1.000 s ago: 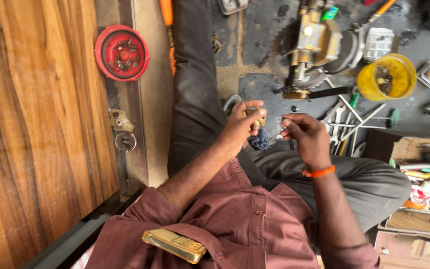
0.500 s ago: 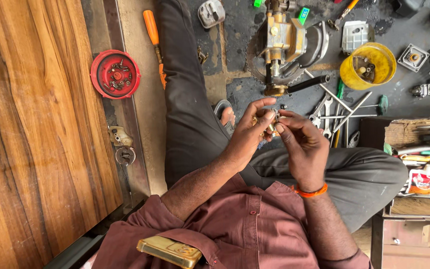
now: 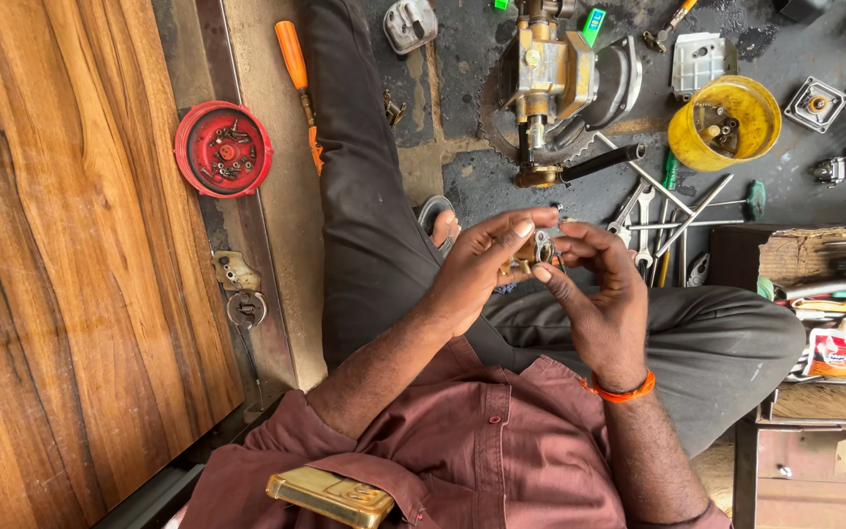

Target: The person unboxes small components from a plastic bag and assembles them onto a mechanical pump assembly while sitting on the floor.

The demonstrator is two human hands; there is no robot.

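Both my hands are together in front of my chest, over my lap. My left hand [image 3: 482, 264] pinches a small brass-coloured metal part [image 3: 537, 249] between thumb and fingertips; my right hand [image 3: 599, 284] is closed on the same part from the other side, fingers curled round it, orange band on the wrist. What exactly the part is I cannot tell, too small and half hidden.

Change since half a second ago: the hands sit closer in and a bit more square to each other, the part now gripped from both sides rather than just fiddled at with the right fingertips. A second ago the right hand was still slightly apart from the left. I read that as moving from lining up to actually working the piece, fitting or turning something on it.

On the floor ahead: brass pump-like assembly [image 3: 550, 78], yellow bowl [image 3: 727, 120] with small bits, spanners [image 3: 653, 211] spread out, black-handled tool [image 3: 589, 165] touching the assembly. To my left, red round lid [image 3: 223, 149] with screws in it, orange-handled screwdriver [image 3: 294, 59] and a wooden panel [image 3: 70, 264].
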